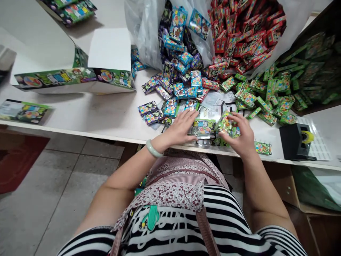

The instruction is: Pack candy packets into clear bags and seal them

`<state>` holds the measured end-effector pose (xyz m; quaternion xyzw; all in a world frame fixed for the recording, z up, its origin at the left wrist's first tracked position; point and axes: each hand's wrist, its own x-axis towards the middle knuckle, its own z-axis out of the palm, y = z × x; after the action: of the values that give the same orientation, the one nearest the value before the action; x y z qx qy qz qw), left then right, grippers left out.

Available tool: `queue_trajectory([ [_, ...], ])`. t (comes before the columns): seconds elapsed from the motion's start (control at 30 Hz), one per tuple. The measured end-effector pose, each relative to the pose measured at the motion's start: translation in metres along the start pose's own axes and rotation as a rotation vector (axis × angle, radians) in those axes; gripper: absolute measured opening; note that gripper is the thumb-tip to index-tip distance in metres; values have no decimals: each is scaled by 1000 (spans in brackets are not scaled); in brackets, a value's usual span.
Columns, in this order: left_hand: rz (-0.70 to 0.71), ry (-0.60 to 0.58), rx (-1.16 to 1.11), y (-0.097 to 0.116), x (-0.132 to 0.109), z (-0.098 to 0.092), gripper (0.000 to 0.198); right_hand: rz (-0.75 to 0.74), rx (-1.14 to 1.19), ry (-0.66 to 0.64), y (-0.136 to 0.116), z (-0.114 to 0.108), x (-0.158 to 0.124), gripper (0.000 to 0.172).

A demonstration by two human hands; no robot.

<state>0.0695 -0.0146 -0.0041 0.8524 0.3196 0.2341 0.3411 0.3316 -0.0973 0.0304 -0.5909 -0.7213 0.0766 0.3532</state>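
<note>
My left hand (182, 128) lies with its fingers outstretched on flat printed packaging (205, 128) at the table's front edge. A pale bangle (154, 148) circles that wrist. To the right, my right hand (242, 137) has its thumb and fingers around small green candy boxes (225, 122); how many is unclear. Just beyond my left fingers are small blue candy boxes (170, 107) and purple candy boxes (151, 113). Loose green candy boxes (246, 97) spread out past my right hand.
Plastic bags spill red candy boxes (247, 32) and blue ones (178, 23) at the back. A dark container of green boxes (314, 67) lies at right, behind a black tape dispenser (295, 140). White-lined display cartons (110, 48) stand left. A flat pack (23, 111) rests by the left edge.
</note>
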Motion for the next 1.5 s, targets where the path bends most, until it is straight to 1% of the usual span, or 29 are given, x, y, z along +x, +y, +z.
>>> queue_trajectory([
  [0.07,20,-124,161,-9,7,-2,97,34,-2,52,13,-6,-4,53],
  [0.1,26,-153,210,-11,9,-2,96,38,-7,57,17,-8,-6,54],
  [0.17,51,-154,271,-9,10,-3,95,36,-18,52,21,-13,-8,57],
  [0.27,94,-101,306,-3,4,-12,98,-5,-32,19,17,-17,-5,60],
  [0.33,121,-73,294,0,-3,-21,99,-67,-27,-48,11,-19,1,60],
  [0.43,136,-48,243,-1,-13,-34,100,-164,1,-220,4,-20,11,57],
  [0.53,119,-60,256,-2,-20,-41,100,-244,34,-388,2,-21,16,55],
  [0.6,129,-88,280,-2,-23,-43,99,-286,53,-473,2,-22,16,53],
  [0.7,179,-127,274,-2,-25,-44,96,-305,50,-540,2,-25,18,53],
  [0.8,216,-134,241,-1,-26,-42,96,-303,23,-591,1,-30,23,52],
  [0.97,213,-145,235,0,-28,-42,97,-342,34,-660,-4,-36,33,49],
  [1.13,227,-139,266,-1,-29,-46,98,-364,23,-690,-7,-37,38,47],
  [1.23,259,-152,214,-1,-29,-46,98,-375,-13,-686,-10,-35,41,47],
  [1.3,270,-139,168,-1,-29,-45,97,-374,-30,-661,-12,-32,43,49],
  [1.43,260,-102,122,0,-27,-40,95,-371,-5,-612,-9,-22,44,54],
  [1.5,259,-88,108,0,-27,-37,94,-361,42,-589,-7,-14,42,63],
])
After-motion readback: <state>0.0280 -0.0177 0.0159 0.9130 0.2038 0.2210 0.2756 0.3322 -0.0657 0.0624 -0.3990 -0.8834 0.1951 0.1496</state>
